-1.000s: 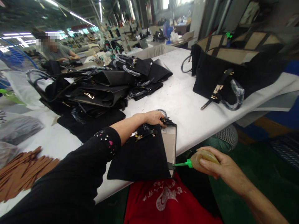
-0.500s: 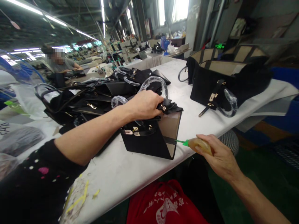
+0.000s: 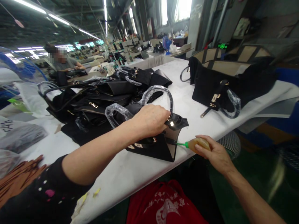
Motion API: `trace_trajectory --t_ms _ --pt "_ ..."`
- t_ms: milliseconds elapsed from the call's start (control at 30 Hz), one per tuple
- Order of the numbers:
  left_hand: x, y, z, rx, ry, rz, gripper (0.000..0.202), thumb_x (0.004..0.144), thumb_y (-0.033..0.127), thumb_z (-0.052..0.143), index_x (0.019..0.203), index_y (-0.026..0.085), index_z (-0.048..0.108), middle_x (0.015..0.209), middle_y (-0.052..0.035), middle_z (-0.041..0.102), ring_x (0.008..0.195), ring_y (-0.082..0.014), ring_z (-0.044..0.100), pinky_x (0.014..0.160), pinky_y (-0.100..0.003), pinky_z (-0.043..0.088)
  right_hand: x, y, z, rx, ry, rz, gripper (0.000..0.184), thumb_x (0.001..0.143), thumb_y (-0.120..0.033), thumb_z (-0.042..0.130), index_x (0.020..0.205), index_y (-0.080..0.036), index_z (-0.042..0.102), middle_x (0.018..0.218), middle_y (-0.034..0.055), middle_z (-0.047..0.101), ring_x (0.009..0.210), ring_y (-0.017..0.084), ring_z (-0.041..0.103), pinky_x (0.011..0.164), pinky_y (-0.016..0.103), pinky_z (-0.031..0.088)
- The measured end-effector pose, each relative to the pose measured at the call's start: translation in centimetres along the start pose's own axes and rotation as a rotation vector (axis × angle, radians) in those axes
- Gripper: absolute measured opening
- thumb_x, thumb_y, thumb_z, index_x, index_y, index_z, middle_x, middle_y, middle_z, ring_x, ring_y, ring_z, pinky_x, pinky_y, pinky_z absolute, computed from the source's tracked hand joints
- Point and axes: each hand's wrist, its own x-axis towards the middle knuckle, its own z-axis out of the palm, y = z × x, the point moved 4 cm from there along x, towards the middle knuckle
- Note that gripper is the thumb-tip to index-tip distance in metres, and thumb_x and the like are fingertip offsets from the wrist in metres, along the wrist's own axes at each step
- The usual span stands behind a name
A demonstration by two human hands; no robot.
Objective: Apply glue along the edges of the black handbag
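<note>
My left hand (image 3: 155,120) is closed on the top edge of a black handbag (image 3: 155,152) that stands on the white-covered table. Its fingertips are hidden behind the bag's upper edge. Clear plastic wraps the bag's looped handles (image 3: 171,96), and gold hardware shows on its front. In my right hand (image 3: 215,154) is a squeeze bottle (image 3: 198,146) of amber liquid, held sideways. The bottle's thin green nozzle (image 3: 181,144) points left, its tip at the open side of the bag, by a dark strip on the beige lining. Whether the tip touches the strip I cannot tell.
More black handbags (image 3: 109,88) lie piled at the left. Other open black bags (image 3: 215,81) stand at the right of the table (image 3: 112,189). Brown strips (image 3: 23,179) and plastic bags lie at the far left. Another person (image 3: 63,62) sits beyond, near a blue fan (image 3: 28,67).
My left hand has moved slightly right and down, and the bag's upper part has sunk and folded lower with it. The nozzle stays beside the bag's open side.
</note>
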Motion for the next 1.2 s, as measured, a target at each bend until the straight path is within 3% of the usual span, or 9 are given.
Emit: trace_trajectory --t_ms 133,367,500,667,800,933,1100,1200 --pt "0.4 -0.3 0.4 -0.015 0.038 -0.001 0.021 0.084 0.030 0.053 0.092 0.019 0.070 0.091 -0.0089 0.075 0.083 -0.0276 0.072 0.064 -0.033 0.050 0.1 0.6 0.0 0.083 -0.059 0.108 0.051 0.078 -0.056 0.071 0.117 -0.022 0.068 0.095 0.0029 0.073 0.070 0.022 0.064 0.049 0.029 0.047" --pt "0.1 -0.3 0.3 -0.046 0.048 0.002 0.019 0.084 0.031 0.055 0.088 0.019 0.069 0.085 -0.0072 0.074 0.079 -0.0255 0.071 0.058 -0.031 0.044 -0.1 1.2 -0.2 0.130 -0.013 0.150 0.057 0.075 -0.057 0.072 0.119 -0.021 0.068 0.098 0.0044 0.072 0.075 0.024 0.064 0.050 0.029 0.048" --pt "0.1 -0.2 0.3 -0.039 0.059 0.015 0.017 0.083 0.029 0.055 0.086 0.020 0.068 0.084 -0.0064 0.074 0.077 -0.0257 0.071 0.057 -0.032 0.044 0.1 1.3 -0.5 0.119 0.033 0.112 0.056 0.075 -0.057 0.073 0.119 -0.022 0.068 0.103 0.0053 0.072 0.083 0.025 0.065 0.058 0.031 0.051" --pt "-0.4 -0.1 0.5 -0.043 0.057 0.050 0.014 0.081 0.026 0.056 0.087 0.020 0.067 0.086 -0.0054 0.074 0.079 -0.0252 0.071 0.060 -0.031 0.045 0.1 1.3 -0.4 0.127 -0.031 0.103 0.048 0.072 -0.053 0.076 0.110 -0.023 0.072 0.098 0.0042 0.073 0.084 0.026 0.066 0.062 0.031 0.050" --pt "-0.9 -0.1 0.5 -0.054 0.041 0.044 0.013 0.081 0.025 0.056 0.088 0.020 0.066 0.087 -0.0050 0.074 0.082 -0.0248 0.071 0.061 -0.031 0.046 0.0 1.2 -0.6 0.136 -0.014 0.131 0.052 0.074 -0.054 0.074 0.115 -0.022 0.069 0.100 0.0041 0.073 0.082 0.025 0.065 0.058 0.031 0.049" --pt "-1.1 0.1 0.3 -0.041 0.043 0.032 0.014 0.082 0.026 0.056 0.089 0.019 0.066 0.088 -0.0051 0.074 0.080 -0.0245 0.071 0.061 -0.031 0.047 -0.5 1.1 -0.2 0.149 -0.102 0.139 0.050 0.074 -0.052 0.075 0.115 -0.023 0.070 0.098 0.0034 0.073 0.082 0.025 0.066 0.057 0.030 0.048" --pt "-1.6 0.5 -0.1 -0.047 0.012 0.036 0.016 0.084 0.028 0.055 0.090 0.019 0.067 0.089 -0.0064 0.074 0.081 -0.0256 0.071 0.062 -0.031 0.048 -1.2 1.3 -0.5 0.145 -0.007 0.119 0.049 0.075 -0.053 0.075 0.114 -0.022 0.071 0.101 0.0048 0.073 0.084 0.026 0.066 0.057 0.031 0.049" --pt "-1.8 0.5 -0.2 -0.060 -0.022 0.042 0.016 0.086 0.029 0.055 0.089 0.018 0.067 0.089 -0.0069 0.074 0.083 -0.0253 0.071 0.065 -0.031 0.049 -1.4 1.5 -0.5 0.160 -0.047 0.123 0.047 0.075 -0.052 0.076 0.112 -0.023 0.071 0.099 0.0040 0.073 0.082 0.026 0.066 0.057 0.031 0.049"
